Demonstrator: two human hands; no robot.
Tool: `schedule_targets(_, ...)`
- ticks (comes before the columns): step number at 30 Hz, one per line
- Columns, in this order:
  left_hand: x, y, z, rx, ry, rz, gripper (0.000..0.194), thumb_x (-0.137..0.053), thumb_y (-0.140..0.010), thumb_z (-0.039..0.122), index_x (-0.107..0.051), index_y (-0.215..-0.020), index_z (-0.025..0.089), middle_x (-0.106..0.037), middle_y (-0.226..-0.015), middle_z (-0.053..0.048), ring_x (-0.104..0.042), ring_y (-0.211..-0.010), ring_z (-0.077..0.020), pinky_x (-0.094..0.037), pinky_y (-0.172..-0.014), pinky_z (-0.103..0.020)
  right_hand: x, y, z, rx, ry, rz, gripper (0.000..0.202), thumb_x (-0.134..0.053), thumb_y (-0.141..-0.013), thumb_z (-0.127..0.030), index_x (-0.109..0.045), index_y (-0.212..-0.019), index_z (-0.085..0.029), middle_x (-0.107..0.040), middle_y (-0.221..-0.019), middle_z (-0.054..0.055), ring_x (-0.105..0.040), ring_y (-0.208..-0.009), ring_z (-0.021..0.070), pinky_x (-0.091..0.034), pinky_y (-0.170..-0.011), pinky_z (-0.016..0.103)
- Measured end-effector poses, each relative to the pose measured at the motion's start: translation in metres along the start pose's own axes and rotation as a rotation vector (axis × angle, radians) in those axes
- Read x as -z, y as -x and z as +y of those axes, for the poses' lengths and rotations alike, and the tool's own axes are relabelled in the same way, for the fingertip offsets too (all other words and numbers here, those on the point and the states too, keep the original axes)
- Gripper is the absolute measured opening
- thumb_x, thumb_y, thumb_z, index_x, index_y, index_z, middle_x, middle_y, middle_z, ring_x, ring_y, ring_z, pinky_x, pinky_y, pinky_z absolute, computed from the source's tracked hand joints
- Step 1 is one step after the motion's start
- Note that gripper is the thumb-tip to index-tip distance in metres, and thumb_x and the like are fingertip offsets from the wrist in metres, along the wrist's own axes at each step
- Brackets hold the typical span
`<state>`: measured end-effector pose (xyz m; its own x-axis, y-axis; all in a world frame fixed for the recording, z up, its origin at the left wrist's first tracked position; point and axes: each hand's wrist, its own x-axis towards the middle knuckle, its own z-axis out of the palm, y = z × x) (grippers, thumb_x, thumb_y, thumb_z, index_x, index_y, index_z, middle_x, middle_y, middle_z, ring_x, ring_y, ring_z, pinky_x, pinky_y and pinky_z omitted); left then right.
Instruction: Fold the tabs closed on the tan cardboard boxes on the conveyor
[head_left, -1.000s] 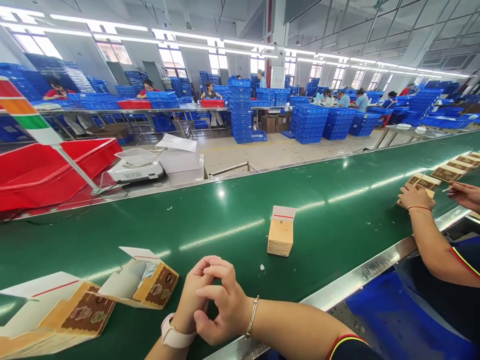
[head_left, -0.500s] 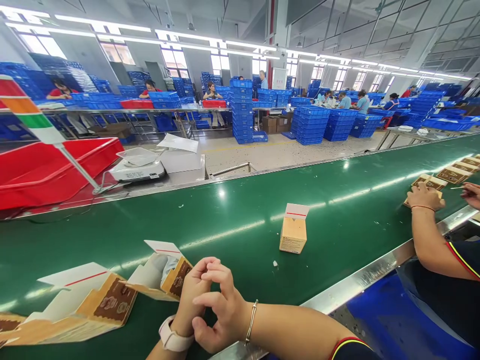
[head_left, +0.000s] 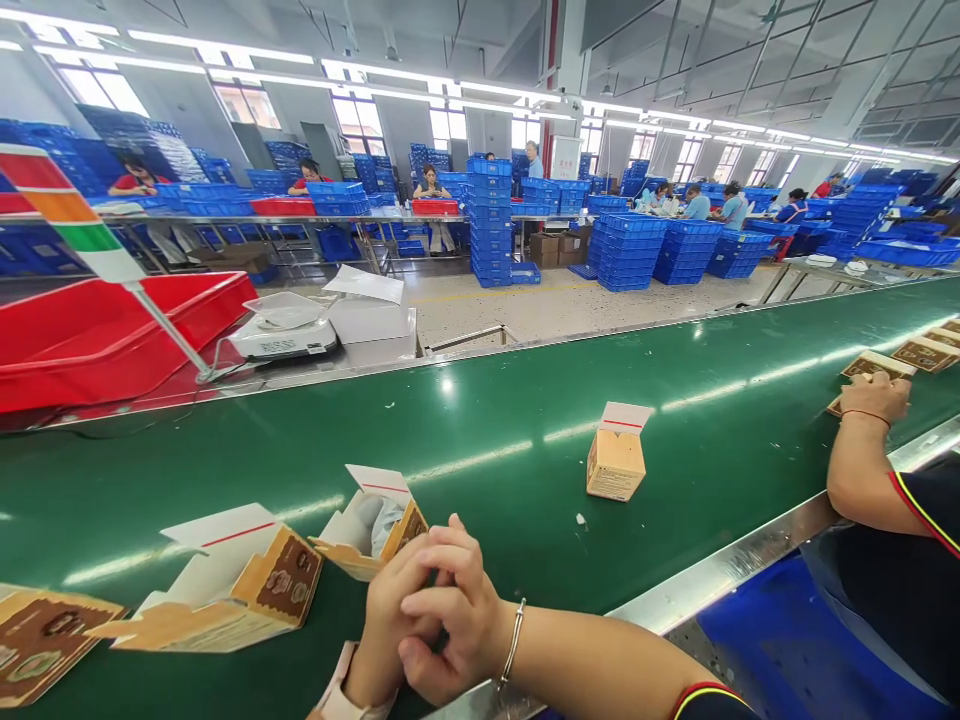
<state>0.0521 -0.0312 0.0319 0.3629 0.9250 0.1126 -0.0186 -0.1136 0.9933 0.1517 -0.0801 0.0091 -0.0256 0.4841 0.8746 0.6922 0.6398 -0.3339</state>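
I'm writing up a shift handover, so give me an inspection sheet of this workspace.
Surface: green belt, glossy.
Job's things: open box with grey contents by the hands; second open box to its left; cut-off box at far left; lone box, white flap raised.
Clutter: pale scrap on belt.
Hands: left hand and right hand together, nothing seen held.
Cables: thin cable by the scale.
Surroundings: red bin, blue crates, co-worker's hand at right.
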Motion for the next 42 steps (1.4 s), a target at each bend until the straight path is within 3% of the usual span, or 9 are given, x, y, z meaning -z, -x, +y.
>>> schedule_targets(3, 0.016, 0.005, -0.011, -0.384, -0.115, 0.2, 0.029, -0.077, -0.056, 0.048, -0.058, -0.057, 0.026, -0.057, -0.063, -0.004, -0.055, -0.061, -0.0217, -0.051, -0.065, -0.039, 0.002, 0.003, 0.006, -0.024, -0.015, 0.033, 0.067, -0.058, -0.074, -0.048, -0.029, -0.129, -0.025, -0.044, -0.128, 0.013, -0.043, -0.127, 0.0319, -0.033, -0.108, 0.056)
schedule_targets(5, 0.024, -0.004, -0.013, -0.729, -0.141, 0.566, 0.039, -0.071, -0.058, 0.06, -0.055, -0.066, 0.025, -0.054, -0.069, -0.003, -0.052, -0.062, -0.0203, -0.051, -0.065, -0.039, 0.002, 0.003, 0.009, -0.082, -0.001, -0.028, 0.065, -0.054, -0.079, -0.047, -0.026, -0.132, -0.024, -0.041, -0.13, 0.014, -0.039, -0.131, 0.0322, -0.032, -0.109, 0.057)
schedule_targets(8, 0.028, -0.029, -0.008, -0.811, -0.149, 0.905, 0.044, -0.065, -0.068, 0.061, -0.049, -0.084, 0.023, -0.054, -0.082, -0.002, -0.055, -0.073, -0.0196, -0.049, -0.07, -0.037, -0.004, 0.004, 0.014, -0.208, 0.063, -0.218, 0.062, -0.054, -0.08, -0.043, -0.031, -0.134, -0.022, -0.039, -0.134, 0.015, -0.031, -0.136, 0.0343, -0.029, -0.11, 0.059)
schedule_targets(14, 0.021, -0.049, -0.025, -0.564, -0.209, 0.487, 0.028, -0.042, -0.09, 0.046, -0.049, -0.098, 0.02, -0.065, -0.078, -0.003, -0.066, -0.086, -0.0208, -0.043, -0.096, -0.047, -0.014, 0.007, 0.031, -0.286, 0.061, -0.235, 0.07, -0.058, -0.081, -0.039, -0.029, -0.142, -0.024, -0.032, -0.144, 0.015, -0.033, -0.135, 0.0318, -0.034, -0.109, 0.054)
schedule_targets(24, 0.005, -0.046, -0.059, -0.376, -0.271, 0.401, 0.043, -0.054, -0.085, 0.048, -0.055, -0.115, 0.018, -0.068, -0.104, -0.012, -0.059, -0.113, -0.0253, -0.037, -0.107, -0.045, -0.003, -0.008, 0.062, -0.491, 0.063, -0.049, 0.019, -0.058, -0.085, -0.035, -0.07, -0.095, -0.024, -0.042, -0.13, 0.01, -0.041, -0.124, 0.0282, -0.038, -0.104, 0.05)
schedule_targets(31, -0.005, -0.059, -0.037, -0.384, -0.424, 0.313, 0.026, -0.056, -0.081, 0.046, -0.062, -0.082, 0.021, -0.069, -0.091, -0.008, -0.066, -0.094, -0.0242, -0.051, -0.09, -0.041, -0.002, -0.021, 0.077, -0.765, -0.037, 0.131, 0.035, -0.062, -0.079, -0.036, -0.055, -0.05, -0.018, -0.05, -0.11, 0.011, -0.047, -0.11, 0.0259, -0.041, -0.1, 0.044)
schedule_targets(35, -0.024, -0.065, -0.021, -0.285, -0.384, 0.175, 0.034, -0.056, -0.08, 0.038, -0.054, -0.109, 0.019, -0.064, -0.068, 0.0, -0.066, -0.073, -0.0206, -0.052, -0.083, -0.04, 0.007, -0.031, 0.087, -0.953, -0.11, 0.182, 0.024, -0.065, -0.072, -0.033, -0.054, -0.056, -0.019, -0.049, -0.101, 0.008, -0.052, -0.1, 0.0218, -0.044, -0.097, 0.038)
schedule_targets(38, -0.04, -0.072, -0.013, -0.155, -0.284, 0.221, 0.04, -0.061, -0.075, 0.029, -0.048, -0.111, 0.019, -0.062, -0.072, 0.001, -0.065, -0.081, -0.0195, -0.05, -0.087, -0.039, 0.019, -0.036, 0.091, -1.132, -0.152, 0.209, 0.024, -0.071, -0.063, -0.028, -0.056, -0.079, -0.02, -0.048, -0.102, 0.006, -0.055, -0.093, 0.0192, -0.047, -0.093, 0.036)
schedule_targets(42, -0.053, -0.086, -0.003, 0.24, -0.106, 0.178, 0.033, -0.066, -0.071, 0.021, -0.05, -0.099, 0.019, -0.061, -0.082, -0.002, -0.063, -0.081, -0.0182, -0.05, -0.076, -0.033, 0.032, -0.042, 0.094, -1.365, -0.372, 0.198, 0.036, -0.068, -0.062, -0.021, -0.049, -0.092, -0.022, -0.053, -0.103, 0.005, -0.058, -0.087, 0.0163, -0.051, -0.082, 0.031)
